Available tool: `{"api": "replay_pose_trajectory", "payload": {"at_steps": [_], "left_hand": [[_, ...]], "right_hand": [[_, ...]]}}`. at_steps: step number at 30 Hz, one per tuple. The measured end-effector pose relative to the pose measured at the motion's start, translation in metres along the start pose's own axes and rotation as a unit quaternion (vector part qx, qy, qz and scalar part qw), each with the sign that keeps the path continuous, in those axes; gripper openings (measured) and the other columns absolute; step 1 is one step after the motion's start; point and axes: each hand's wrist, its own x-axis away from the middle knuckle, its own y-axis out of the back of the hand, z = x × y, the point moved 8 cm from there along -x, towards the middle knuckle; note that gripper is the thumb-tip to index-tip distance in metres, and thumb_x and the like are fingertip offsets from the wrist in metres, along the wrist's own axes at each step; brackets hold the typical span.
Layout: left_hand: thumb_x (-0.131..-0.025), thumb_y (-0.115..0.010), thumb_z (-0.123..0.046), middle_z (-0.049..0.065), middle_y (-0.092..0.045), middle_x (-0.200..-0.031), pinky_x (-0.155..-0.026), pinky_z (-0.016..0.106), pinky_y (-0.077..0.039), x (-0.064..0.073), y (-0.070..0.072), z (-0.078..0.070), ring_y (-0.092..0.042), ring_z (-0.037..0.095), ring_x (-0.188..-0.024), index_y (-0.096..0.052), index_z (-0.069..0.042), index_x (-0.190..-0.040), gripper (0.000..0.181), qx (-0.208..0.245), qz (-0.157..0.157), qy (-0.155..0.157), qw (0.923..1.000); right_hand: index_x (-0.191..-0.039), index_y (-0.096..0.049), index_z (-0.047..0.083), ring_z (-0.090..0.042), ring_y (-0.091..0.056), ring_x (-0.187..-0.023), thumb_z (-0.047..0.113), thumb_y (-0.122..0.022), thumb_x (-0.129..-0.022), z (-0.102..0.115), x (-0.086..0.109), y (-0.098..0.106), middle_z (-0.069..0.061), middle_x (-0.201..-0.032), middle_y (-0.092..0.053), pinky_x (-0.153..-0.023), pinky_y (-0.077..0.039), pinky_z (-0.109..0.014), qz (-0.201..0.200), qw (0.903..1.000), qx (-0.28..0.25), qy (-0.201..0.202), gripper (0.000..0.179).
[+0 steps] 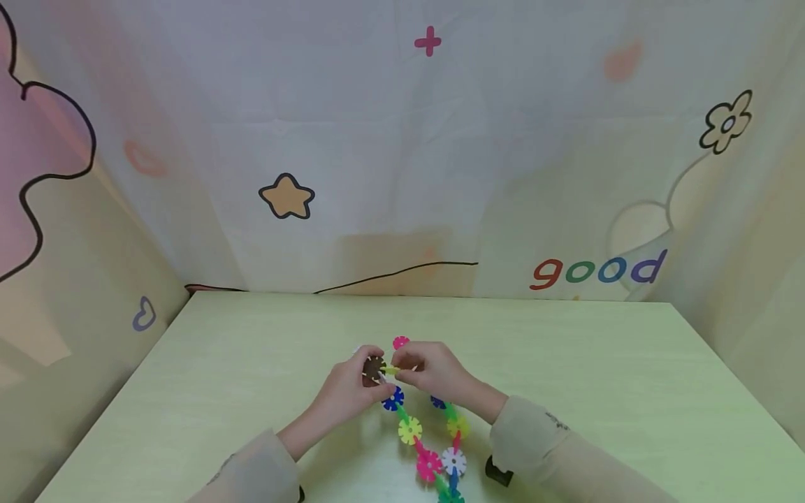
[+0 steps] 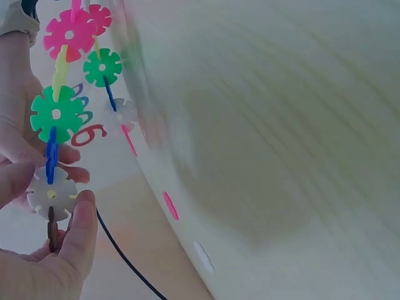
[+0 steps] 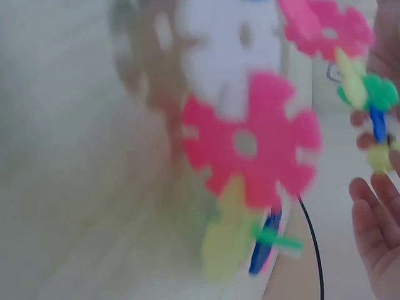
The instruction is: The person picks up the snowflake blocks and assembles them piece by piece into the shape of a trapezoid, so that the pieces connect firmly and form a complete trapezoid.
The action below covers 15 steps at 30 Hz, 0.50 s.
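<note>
My left hand (image 1: 342, 391) holds a brown notched plastic disc (image 1: 374, 367) between thumb and fingers. Beside it, my right hand (image 1: 440, 370) pinches a yellow disc (image 1: 393, 369) seen edge-on, which meets the brown one. In the left wrist view a white disc (image 2: 50, 192) is joined to the brown disc (image 2: 52, 231) at the fingertips. A chain of interlocked discs runs toward the front of the table, among them a blue disc (image 1: 393, 399), a pink disc (image 1: 429, 464) and a white disc (image 1: 453, 461). In the right wrist view a large pink disc (image 3: 281, 134) looms close, partly blurred.
Just beyond my hands a loose pink disc (image 1: 400, 342) lies on the pale table (image 1: 597, 391). A white piece (image 2: 204, 257) lies near it. A black object (image 1: 499, 471) sits by the right sleeve. Printed cloth (image 1: 390, 154) walls the back and sides.
</note>
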Motion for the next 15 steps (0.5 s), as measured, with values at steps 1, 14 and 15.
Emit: {"api": "replay_pose_trajectory", "payload": {"at_steps": [1, 14, 15], "left_hand": [[-0.075, -0.07, -0.023, 0.003, -0.059, -0.088, -0.064, 0.021, -0.048, 0.001, 0.002, 0.002, -0.053, 0.012, -0.075, -0.046, -0.008, -0.115, 0.049, -0.001, 0.0, 0.004, 1.0], [-0.071, -0.073, -0.021, 0.001, -0.059, -0.085, -0.064, 0.024, -0.047, 0.003, 0.025, 0.026, -0.054, 0.012, -0.076, -0.049, -0.007, -0.114, 0.051, -0.011, -0.028, 0.049, 0.9984], [-0.071, -0.073, -0.021, 0.001, -0.059, -0.085, -0.064, 0.024, -0.047, 0.003, 0.025, 0.027, -0.053, 0.013, -0.076, -0.049, -0.007, -0.114, 0.051, -0.009, -0.028, 0.052, 0.9982]], "right_hand": [[-0.091, -0.063, 0.006, -0.016, -0.062, -0.08, 0.008, -0.063, -0.08, -0.004, -0.002, 0.0, -0.007, -0.09, -0.065, -0.067, -0.051, -0.021, 0.014, 0.9997, -0.007, -0.016, 0.011], [-0.102, -0.064, 0.011, -0.018, -0.054, -0.085, 0.012, -0.065, -0.079, -0.075, -0.042, 0.006, -0.007, -0.099, -0.06, -0.071, -0.05, -0.028, 0.025, 0.9847, 0.02, -0.171, 0.022], [-0.102, -0.064, 0.011, -0.018, -0.054, -0.086, 0.011, -0.065, -0.079, -0.078, -0.045, 0.006, -0.007, -0.098, -0.06, -0.071, -0.049, -0.029, 0.025, 0.9839, 0.028, -0.175, 0.023]]}}
